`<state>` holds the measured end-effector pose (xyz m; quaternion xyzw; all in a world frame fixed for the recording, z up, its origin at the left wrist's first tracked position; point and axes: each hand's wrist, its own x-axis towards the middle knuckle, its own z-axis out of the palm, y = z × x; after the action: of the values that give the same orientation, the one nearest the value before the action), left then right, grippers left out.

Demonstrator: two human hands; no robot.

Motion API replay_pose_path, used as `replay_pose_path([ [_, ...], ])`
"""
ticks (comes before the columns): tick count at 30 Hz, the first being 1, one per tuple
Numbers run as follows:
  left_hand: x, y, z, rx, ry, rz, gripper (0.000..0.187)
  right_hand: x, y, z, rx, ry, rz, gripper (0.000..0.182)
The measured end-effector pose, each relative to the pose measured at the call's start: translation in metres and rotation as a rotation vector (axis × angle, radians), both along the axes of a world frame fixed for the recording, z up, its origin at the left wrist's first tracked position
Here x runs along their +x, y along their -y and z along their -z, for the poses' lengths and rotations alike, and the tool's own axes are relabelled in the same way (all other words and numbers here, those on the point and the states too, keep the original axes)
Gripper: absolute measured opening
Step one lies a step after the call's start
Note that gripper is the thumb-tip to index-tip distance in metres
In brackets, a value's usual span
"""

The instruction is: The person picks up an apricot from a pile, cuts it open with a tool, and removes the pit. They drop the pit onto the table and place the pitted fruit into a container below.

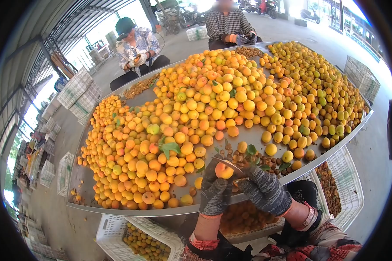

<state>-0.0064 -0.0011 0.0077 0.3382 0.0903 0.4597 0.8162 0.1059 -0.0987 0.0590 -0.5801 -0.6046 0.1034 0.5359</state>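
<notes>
In a dark grey knitted glove, my left hand (pixel 214 193) is closed around an orange-red apricot (pixel 224 171) at the table's near edge. My right hand (pixel 266 191), gloved the same way, is closed on a small knife; its thin blade (pixel 231 165) lies against the upper side of the apricot. The knife's handle is hidden in the fingers. Just beyond both hands, brown apricot pits (pixel 259 162) lie on the metal table (pixel 200 208) with a few green leaves. A large heap of whole apricots (pixel 196 113) covers much of the tabletop.
Below the near edge stand a white crate (pixel 111 232) of apricots and another crate (pixel 350 195) holding brown pits or halves. Two people, one in a floral shirt (pixel 137 43) and one in a checked shirt (pixel 224 24), sit across the table. Stacked crates (pixel 78 93) stand at left.
</notes>
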Motion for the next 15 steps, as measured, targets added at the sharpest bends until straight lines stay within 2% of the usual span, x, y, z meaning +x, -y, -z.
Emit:
replay_pose_path([
  [2, 0.0, -0.001, 0.0, 0.003, -0.014, -0.005, 0.058, 0.001, -0.001, 0.002, 0.049, 0.047, 0.014, 0.028],
  [4, 0.0, 0.0, -0.006, 0.068, -0.034, -0.031, 0.054, 0.001, -0.002, -0.002, -0.039, -0.195, -0.055, 0.025],
  [8, -0.005, 0.001, -0.005, -0.066, -0.037, -0.023, 0.047, 0.003, -0.002, -0.02, -0.033, -0.097, -0.062, 0.022],
  [10, -0.01, -0.003, 0.003, 0.166, -0.389, -0.028, 0.045, 0.006, -0.003, -0.032, -0.166, -0.043, -0.129, 0.02],
  [11, -0.011, -0.003, 0.004, 0.167, -0.388, -0.031, 0.045, 0.007, -0.003, -0.031, -0.165, -0.041, -0.131, 0.02],
  [13, -0.013, -0.001, 0.005, -0.138, -0.08, 0.124, 0.047, 0.009, -0.004, -0.025, -0.046, -0.025, -0.137, 0.02],
  [15, -0.01, 0.001, 0.005, -0.201, -0.073, 0.131, 0.048, 0.009, 0.0, -0.026, -0.088, 0.024, -0.124, 0.021],
])
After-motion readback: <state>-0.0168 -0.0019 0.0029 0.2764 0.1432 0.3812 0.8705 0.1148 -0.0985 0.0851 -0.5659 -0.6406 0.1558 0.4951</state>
